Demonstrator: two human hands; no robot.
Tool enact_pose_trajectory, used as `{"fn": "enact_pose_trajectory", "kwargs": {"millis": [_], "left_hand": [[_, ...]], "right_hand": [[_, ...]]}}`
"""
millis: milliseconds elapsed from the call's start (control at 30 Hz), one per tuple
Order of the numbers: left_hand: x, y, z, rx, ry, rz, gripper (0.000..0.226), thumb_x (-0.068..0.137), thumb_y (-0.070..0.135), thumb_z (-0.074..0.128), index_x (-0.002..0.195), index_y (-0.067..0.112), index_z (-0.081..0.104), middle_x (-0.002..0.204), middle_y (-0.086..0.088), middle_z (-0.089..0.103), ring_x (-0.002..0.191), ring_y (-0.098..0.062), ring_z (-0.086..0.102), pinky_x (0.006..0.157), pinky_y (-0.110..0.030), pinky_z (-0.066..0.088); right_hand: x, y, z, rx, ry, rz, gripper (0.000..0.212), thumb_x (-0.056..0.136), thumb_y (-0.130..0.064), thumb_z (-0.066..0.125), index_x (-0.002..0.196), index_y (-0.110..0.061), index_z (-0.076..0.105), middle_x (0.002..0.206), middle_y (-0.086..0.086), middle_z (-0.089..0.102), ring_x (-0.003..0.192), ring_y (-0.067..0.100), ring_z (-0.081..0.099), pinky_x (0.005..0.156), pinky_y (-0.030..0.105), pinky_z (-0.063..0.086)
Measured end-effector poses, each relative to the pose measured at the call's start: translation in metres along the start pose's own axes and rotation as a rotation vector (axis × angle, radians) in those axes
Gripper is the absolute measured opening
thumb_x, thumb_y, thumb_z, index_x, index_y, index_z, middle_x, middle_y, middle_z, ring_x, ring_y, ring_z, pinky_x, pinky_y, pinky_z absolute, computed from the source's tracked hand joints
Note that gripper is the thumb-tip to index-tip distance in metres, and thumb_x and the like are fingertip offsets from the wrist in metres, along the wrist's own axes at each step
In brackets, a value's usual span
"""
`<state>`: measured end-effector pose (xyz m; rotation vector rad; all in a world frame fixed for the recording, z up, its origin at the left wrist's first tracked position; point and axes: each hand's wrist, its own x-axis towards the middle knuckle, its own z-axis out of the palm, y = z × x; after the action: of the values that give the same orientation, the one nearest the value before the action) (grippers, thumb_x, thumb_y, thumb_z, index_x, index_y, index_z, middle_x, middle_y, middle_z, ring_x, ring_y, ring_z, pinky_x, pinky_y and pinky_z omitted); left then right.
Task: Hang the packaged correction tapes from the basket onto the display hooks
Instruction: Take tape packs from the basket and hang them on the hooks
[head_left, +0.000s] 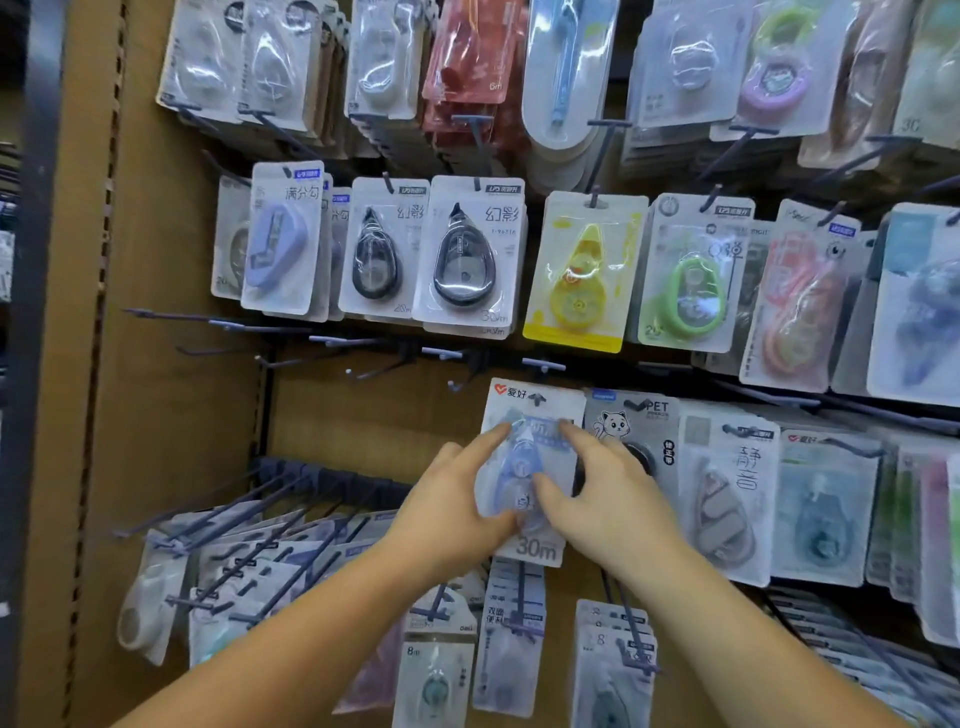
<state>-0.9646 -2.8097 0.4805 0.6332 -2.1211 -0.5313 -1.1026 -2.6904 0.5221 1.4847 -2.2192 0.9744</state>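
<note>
A packaged blue correction tape (530, 457), white card marked 30m, hangs by its top hole on a display hook (537, 399) in the third row. My left hand (457, 504) holds its left side, index finger on the blister and thumb under it. My right hand (602, 493) holds the right side, fingers across the top of the blister and thumb on the front. The basket is out of view.
Several bare hooks (363, 353) stick out left of the package. A cat-printed pack (631, 431) hangs right beside it. Full rows of correction tapes (467, 260) fill the hooks above, below and to the right. A brown board panel (156, 389) stands at the left.
</note>
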Motion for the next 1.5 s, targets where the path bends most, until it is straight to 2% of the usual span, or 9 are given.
{"fn": "enact_pose_trajectory", "kwargs": {"millis": [167,300,433,600,833,1033,1267,1400,1500], "left_hand": [[0.017,-0.005,0.014,0.231,0.031,-0.052,0.088,0.093,0.043,0.072,0.153,0.062,0.010,0.125,0.007,0.042,0.082,-0.016,0.064,0.071,-0.040,0.060],[0.026,-0.004,0.023,0.284,0.015,-0.086,0.095,0.096,0.032,0.069,0.153,0.062,0.000,0.121,0.001,0.040,0.075,-0.021,0.062,0.068,-0.043,0.061],[0.012,-0.005,0.017,0.173,-0.029,-0.088,0.094,0.092,0.028,0.072,0.160,0.051,0.012,0.137,0.003,0.038,0.100,-0.021,0.063,0.085,-0.040,0.060],[-0.042,0.002,-0.002,0.030,0.011,-0.004,0.085,0.090,0.032,0.079,0.160,0.041,0.030,0.143,0.012,0.045,0.125,-0.009,0.051,0.103,-0.028,0.048],[-0.174,0.000,0.000,-0.174,-0.023,-0.020,0.058,0.090,0.017,0.080,0.142,0.030,0.057,0.114,0.007,0.065,0.092,-0.007,0.069,0.080,-0.020,0.057],[-0.305,-0.068,0.064,-0.147,-0.385,-0.322,0.050,0.090,0.022,0.081,0.136,0.026,0.063,0.101,0.009,0.069,0.069,-0.001,0.064,0.071,-0.026,0.058],[-0.443,-0.159,0.142,-0.032,-0.726,-0.622,0.048,0.088,0.026,0.081,0.133,0.015,0.067,0.112,-0.003,0.075,0.094,-0.017,0.072,0.091,-0.033,0.058],[-0.521,-0.194,0.168,-0.019,-0.791,-0.849,0.053,0.090,0.035,0.078,0.138,0.018,0.063,0.109,0.002,0.070,0.087,-0.015,0.068,0.090,-0.028,0.055],[-0.563,-0.208,0.181,0.032,-0.866,-0.968,0.050,0.095,0.037,0.073,0.138,0.016,0.060,0.106,-0.001,0.065,0.090,-0.019,0.063,0.086,-0.030,0.052]], "right_hand": [[-0.024,0.018,0.000,0.107,0.100,-0.063,0.048,0.094,-0.049,0.062,0.141,-0.041,0.057,0.094,-0.015,0.063,0.086,0.003,0.060,0.076,0.031,0.056],[-0.030,0.028,-0.006,0.079,0.107,-0.068,0.048,0.093,-0.053,0.062,0.139,-0.040,0.059,0.103,-0.021,0.063,0.097,0.005,0.062,0.084,0.039,0.059],[-0.038,0.029,-0.013,0.069,0.071,-0.088,0.052,0.094,-0.054,0.061,0.143,-0.038,0.056,0.121,-0.016,0.065,0.110,0.008,0.062,0.091,0.040,0.058],[-0.066,0.022,-0.013,0.052,0.003,-0.104,0.048,0.093,-0.058,0.060,0.137,-0.042,0.059,0.102,-0.019,0.065,0.098,0.007,0.063,0.084,0.037,0.056],[-0.164,0.022,0.022,-0.137,-0.267,-0.143,0.039,0.090,-0.065,0.055,0.122,-0.046,0.066,0.097,-0.022,0.069,0.103,0.010,0.066,0.086,0.033,0.053],[-0.269,0.049,0.102,-0.272,-0.696,-0.156,0.045,0.092,-0.067,0.053,0.128,-0.041,0.065,0.109,-0.012,0.073,0.115,0.021,0.065,0.084,0.035,0.050],[-0.375,0.095,0.218,-0.205,-1.333,-0.090,0.048,0.086,-0.063,0.060,0.116,-0.026,0.068,0.108,0.000,0.071,0.100,0.024,0.066,0.088,0.041,0.057],[-0.431,0.119,0.271,-0.053,-1.372,0.123,0.050,0.094,-0.049,0.065,0.133,-0.017,0.067,0.134,0.005,0.068,0.123,0.025,0.063,0.101,0.033,0.049],[-0.483,0.165,0.314,0.004,-1.265,0.270,0.067,0.081,-0.064,0.056,0.130,-0.021,0.068,0.130,0.005,0.070,0.123,0.026,0.065,0.101,0.036,0.051]]}}
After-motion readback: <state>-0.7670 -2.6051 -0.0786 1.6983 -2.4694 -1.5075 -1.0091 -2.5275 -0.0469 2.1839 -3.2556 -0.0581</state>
